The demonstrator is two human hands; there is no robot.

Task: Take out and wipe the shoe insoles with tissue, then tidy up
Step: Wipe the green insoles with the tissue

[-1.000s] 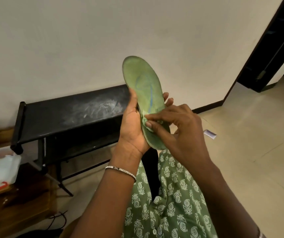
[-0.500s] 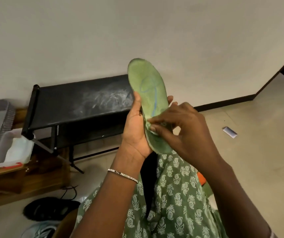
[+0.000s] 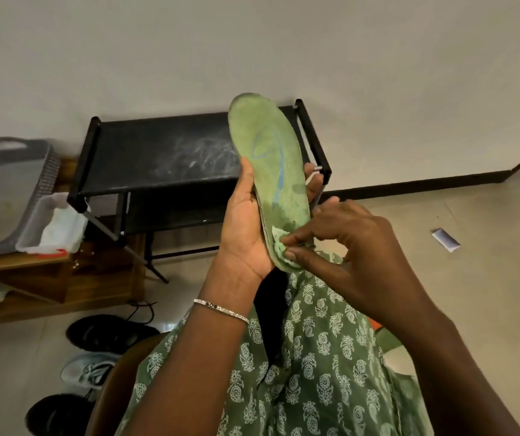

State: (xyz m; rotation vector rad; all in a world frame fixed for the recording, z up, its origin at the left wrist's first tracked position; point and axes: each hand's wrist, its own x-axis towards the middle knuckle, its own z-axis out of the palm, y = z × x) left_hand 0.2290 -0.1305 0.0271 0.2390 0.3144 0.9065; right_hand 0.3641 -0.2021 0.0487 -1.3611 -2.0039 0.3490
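Left grip (image 3: 246, 228) wraps the insole (image 3: 271, 165) mid-length, upright before me; right grip (image 3: 346, 247) pinches the tissue (image 3: 279, 243) against its heel. Light, bendy foam, I'd judge: support the middle, press gently.

Left hand (image 3: 246, 228) grips insole (image 3: 271, 171), green, upright in front of black shoe rack (image 3: 158, 158), toe end up. Right hand (image 3: 356, 247) pinches tissue (image 3: 279, 247) against its heel end. Floor below-left of rack: black shoe (image 3: 107, 333), pale sneaker (image 3: 89, 371). Right of rack: paper scrap (image 3: 446, 240).
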